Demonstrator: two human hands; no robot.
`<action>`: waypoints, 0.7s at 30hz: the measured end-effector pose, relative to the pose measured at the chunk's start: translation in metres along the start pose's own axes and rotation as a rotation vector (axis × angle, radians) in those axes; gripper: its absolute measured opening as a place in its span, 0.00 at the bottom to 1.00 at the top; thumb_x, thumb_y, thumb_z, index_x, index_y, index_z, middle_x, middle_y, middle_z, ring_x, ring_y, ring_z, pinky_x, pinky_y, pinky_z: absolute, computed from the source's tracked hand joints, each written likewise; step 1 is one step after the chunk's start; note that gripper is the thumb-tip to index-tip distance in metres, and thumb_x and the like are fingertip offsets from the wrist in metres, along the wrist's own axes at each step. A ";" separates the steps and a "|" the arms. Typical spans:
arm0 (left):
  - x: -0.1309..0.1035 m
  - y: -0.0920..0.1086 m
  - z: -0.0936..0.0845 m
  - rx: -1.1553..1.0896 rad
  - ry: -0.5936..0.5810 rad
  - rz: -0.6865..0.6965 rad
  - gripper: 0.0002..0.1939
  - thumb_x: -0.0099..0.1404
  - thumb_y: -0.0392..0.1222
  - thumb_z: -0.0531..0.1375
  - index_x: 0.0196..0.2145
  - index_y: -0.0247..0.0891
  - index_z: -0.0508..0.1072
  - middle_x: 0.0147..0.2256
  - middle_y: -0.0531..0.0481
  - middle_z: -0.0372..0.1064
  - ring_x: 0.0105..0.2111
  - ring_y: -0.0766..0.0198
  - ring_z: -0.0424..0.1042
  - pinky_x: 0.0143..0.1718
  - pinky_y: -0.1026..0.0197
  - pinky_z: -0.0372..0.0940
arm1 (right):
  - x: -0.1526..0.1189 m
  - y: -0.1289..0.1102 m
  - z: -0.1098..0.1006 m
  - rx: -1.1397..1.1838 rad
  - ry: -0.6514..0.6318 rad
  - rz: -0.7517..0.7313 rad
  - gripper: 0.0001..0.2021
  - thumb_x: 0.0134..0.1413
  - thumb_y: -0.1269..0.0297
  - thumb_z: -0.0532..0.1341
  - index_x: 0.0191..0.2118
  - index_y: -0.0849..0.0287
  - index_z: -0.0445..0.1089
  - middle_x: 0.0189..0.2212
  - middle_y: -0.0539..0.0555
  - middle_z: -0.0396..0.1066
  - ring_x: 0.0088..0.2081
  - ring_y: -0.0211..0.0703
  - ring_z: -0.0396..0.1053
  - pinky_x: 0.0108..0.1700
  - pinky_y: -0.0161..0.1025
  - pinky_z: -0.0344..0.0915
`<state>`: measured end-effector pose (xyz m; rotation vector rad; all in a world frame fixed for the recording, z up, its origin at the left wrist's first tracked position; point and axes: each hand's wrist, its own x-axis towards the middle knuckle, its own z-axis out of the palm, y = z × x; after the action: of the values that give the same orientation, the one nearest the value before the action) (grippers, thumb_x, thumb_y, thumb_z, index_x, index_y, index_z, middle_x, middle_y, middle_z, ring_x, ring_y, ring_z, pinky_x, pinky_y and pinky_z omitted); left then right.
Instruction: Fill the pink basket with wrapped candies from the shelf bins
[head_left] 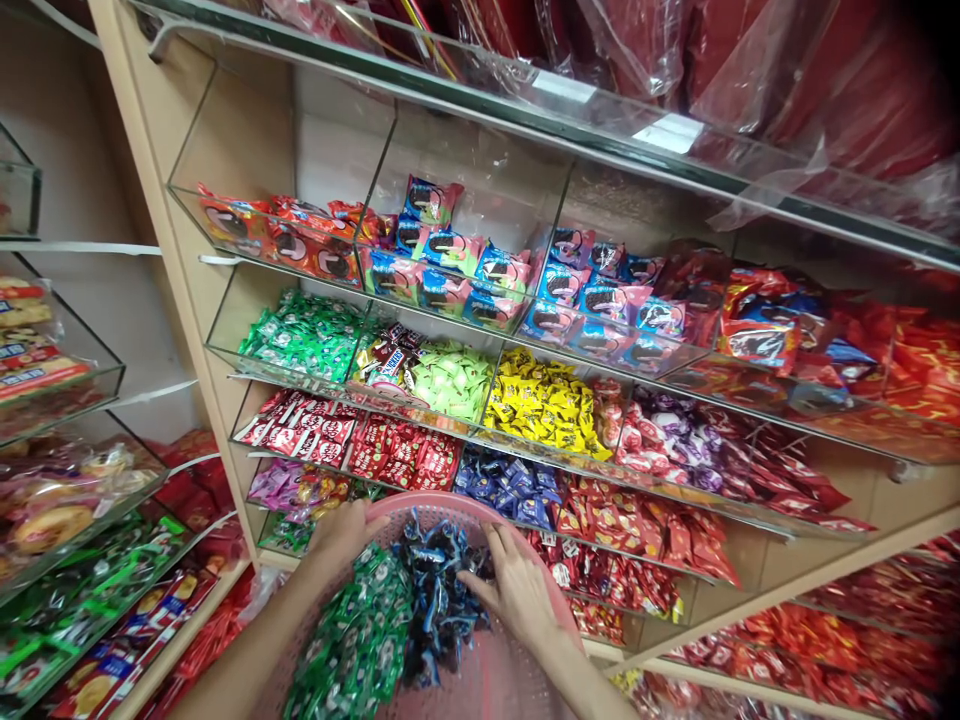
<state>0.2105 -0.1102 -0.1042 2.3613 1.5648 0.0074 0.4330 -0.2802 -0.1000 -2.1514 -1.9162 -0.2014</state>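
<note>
A round pink plastic basket (442, 500) with small holes is tilted toward me at the bottom middle. At its left rim, my left hand (341, 535) is closed around the edge. My right hand (521, 580) lies over the right side of the basket, fingers stretched out and thumb apart, beside the wrapped candies. Inside the basket, green-wrapped candies (356, 630) form a pile on the left. Dark blue and black wrapped candies (442, 585) are heaped next to them, close to my right thumb.
Glass-fronted shelves ahead hold green candies (304, 335), yellow candies (544, 400), blue candies (510, 488) and blue-pink cookie packs (450, 270). Bagged breads (52, 520) fill shelves at the left. A slanted wooden board (742, 590) crosses the lower right. Red plastic-wrapped packages (750, 60) hang over the top glass edge.
</note>
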 end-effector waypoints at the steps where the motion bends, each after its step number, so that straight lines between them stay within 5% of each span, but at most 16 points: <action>1: 0.000 0.000 0.000 0.003 0.002 -0.002 0.25 0.61 0.57 0.48 0.41 0.35 0.71 0.39 0.38 0.73 0.41 0.49 0.72 0.38 0.55 0.63 | 0.003 0.001 -0.001 0.015 0.022 -0.006 0.28 0.54 0.46 0.54 0.57 0.57 0.57 0.51 0.61 0.65 0.45 0.51 0.70 0.35 0.40 0.69; 9: 0.001 -0.001 0.003 0.000 0.021 -0.012 0.26 0.60 0.59 0.49 0.42 0.35 0.72 0.40 0.37 0.73 0.41 0.48 0.72 0.39 0.55 0.63 | 0.057 0.030 -0.011 -0.024 -0.006 0.076 0.15 0.63 0.62 0.45 0.50 0.58 0.62 0.45 0.57 0.67 0.37 0.41 0.70 0.34 0.34 0.64; 15: 0.001 -0.002 0.005 0.001 0.029 -0.008 0.25 0.60 0.59 0.48 0.40 0.37 0.72 0.39 0.39 0.74 0.41 0.51 0.72 0.38 0.58 0.63 | 0.118 0.042 0.000 -0.259 -0.112 -0.061 0.13 0.59 0.73 0.49 0.44 0.59 0.68 0.43 0.59 0.69 0.48 0.47 0.64 0.48 0.40 0.58; 21: 0.002 -0.002 0.004 -0.015 0.029 -0.017 0.25 0.60 0.59 0.49 0.41 0.36 0.72 0.39 0.39 0.74 0.41 0.53 0.72 0.40 0.59 0.63 | 0.154 0.040 0.017 -0.283 -0.161 -0.015 0.17 0.53 0.79 0.52 0.47 0.66 0.69 0.46 0.67 0.69 0.49 0.51 0.66 0.51 0.45 0.56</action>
<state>0.2102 -0.1092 -0.1090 2.3462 1.5920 0.0493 0.4910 -0.1321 -0.0784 -2.3984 -2.1025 -0.3293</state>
